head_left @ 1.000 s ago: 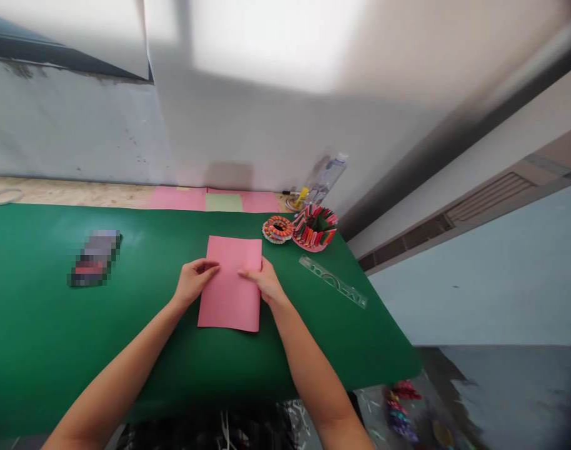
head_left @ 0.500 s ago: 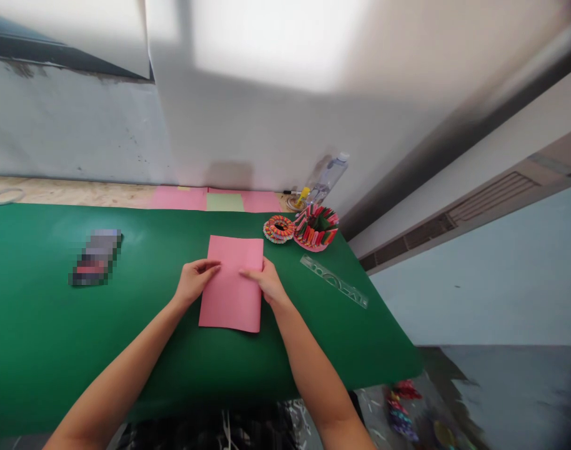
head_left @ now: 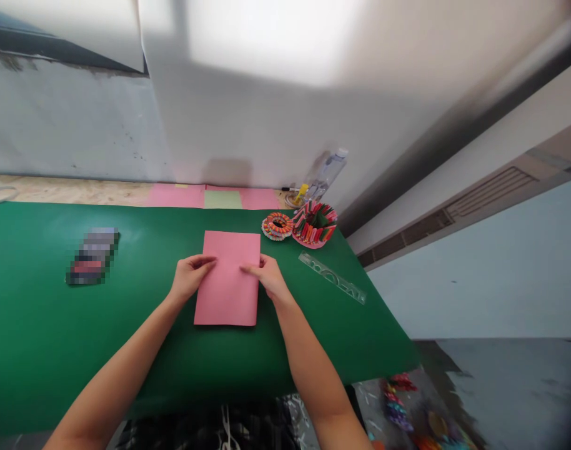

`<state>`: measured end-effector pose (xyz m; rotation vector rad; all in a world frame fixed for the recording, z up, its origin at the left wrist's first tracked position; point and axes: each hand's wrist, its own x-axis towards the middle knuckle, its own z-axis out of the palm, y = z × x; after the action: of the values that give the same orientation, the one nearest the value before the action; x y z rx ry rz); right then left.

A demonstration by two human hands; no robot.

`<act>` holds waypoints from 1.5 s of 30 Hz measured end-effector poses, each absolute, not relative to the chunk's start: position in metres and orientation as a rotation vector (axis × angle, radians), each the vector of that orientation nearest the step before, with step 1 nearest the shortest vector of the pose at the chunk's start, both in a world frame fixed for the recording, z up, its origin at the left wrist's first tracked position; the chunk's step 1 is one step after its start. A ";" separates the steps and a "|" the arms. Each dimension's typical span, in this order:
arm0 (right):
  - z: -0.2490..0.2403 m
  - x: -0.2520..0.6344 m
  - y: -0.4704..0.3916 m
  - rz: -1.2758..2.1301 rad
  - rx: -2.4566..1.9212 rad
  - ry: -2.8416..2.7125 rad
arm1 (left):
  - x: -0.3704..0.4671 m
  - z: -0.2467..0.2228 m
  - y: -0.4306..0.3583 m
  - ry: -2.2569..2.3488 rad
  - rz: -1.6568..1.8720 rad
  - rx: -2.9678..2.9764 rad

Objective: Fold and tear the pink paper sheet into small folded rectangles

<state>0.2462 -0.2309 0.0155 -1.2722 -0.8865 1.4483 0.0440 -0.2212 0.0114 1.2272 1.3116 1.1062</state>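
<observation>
A folded sheet of pink paper (head_left: 227, 287) is held upright on the page before me, over the green table. My left hand (head_left: 190, 275) pinches its left edge, thumb in front and fingers partly behind. On the opposite edge my right hand (head_left: 267, 275) grips the paper, its thumb lying across the front and its other fingers hidden behind. To the right of my right hand lies a clear plastic ruler (head_left: 332, 277) with cut-out shapes.
The green table (head_left: 140, 350) ends at the right. Near its back right stand a folded-paper ring (head_left: 277, 226), a folded-paper basket (head_left: 314, 225), a yellow glue stick (head_left: 303, 191) and a clear bottle (head_left: 330, 172). A blurred phone-like object (head_left: 92, 256) lies left. Pink sheets (head_left: 177, 195) lie along the wall.
The view has shifted slightly. Both hands keep hold of the pink paper, whose lower right edge now looks flatter.
</observation>
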 end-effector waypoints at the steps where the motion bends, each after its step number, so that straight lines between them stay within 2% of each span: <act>1: 0.016 0.248 -0.231 1.460 -1.267 -0.890 | 0.043 0.012 -0.221 1.314 1.110 1.220; 9: 0.023 0.256 -0.230 1.452 -1.352 -0.951 | 0.033 0.016 -0.216 1.357 1.144 1.163; 14: 0.027 0.259 -0.230 1.557 -1.252 -0.880 | 0.029 0.023 -0.215 1.383 1.139 1.138; 21: 0.019 0.255 -0.228 1.336 -1.269 -0.880 | 0.029 0.022 -0.216 1.375 1.160 1.070; 28: 0.006 0.257 -0.224 1.251 -1.212 -1.211 | 0.026 0.011 -0.213 1.420 1.135 1.030; 35: -0.007 0.253 -0.220 1.103 -1.484 -1.501 | 0.020 -0.007 -0.203 1.636 0.934 1.488; 38: -0.008 0.248 -0.221 0.947 -1.594 -1.681 | 0.024 -0.010 -0.204 1.680 0.973 1.745; 41: -0.009 0.243 -0.223 0.797 -1.632 -1.830 | 0.029 -0.013 -0.207 1.653 1.031 1.950; 45: -0.013 0.236 -0.227 0.694 -1.645 -1.949 | 0.031 -0.016 -0.209 1.710 0.879 2.163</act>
<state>0.2358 -0.2267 -0.0129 -1.6446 -1.9487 0.6942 0.0315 -0.2086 -0.0157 2.1627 1.7105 0.8788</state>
